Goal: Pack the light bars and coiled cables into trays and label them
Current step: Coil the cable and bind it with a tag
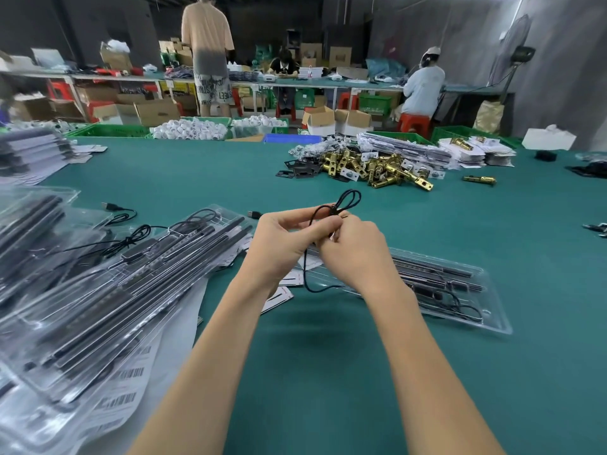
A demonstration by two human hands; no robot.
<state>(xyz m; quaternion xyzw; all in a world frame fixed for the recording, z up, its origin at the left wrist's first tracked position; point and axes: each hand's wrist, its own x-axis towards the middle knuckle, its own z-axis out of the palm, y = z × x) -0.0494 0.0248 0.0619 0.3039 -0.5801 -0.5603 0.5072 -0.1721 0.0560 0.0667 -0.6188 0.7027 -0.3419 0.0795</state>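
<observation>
Both my hands, left hand (279, 244) & right hand (353, 249), pinch black cable (345, 200); I'd wind loops tight, even, then seat in clear tray (492, 318)

- The green tabletop (328, 372) is bare near the person, between and below the two arms.
- A big pile of clear trays (108, 290) fills the left side.
- One clear tray (460, 290) lies on the right, just under the hands.
- Loose paper labels (282, 290) sit between them.
- A heap of gold metal parts (377, 169) blocks the far side.
</observation>
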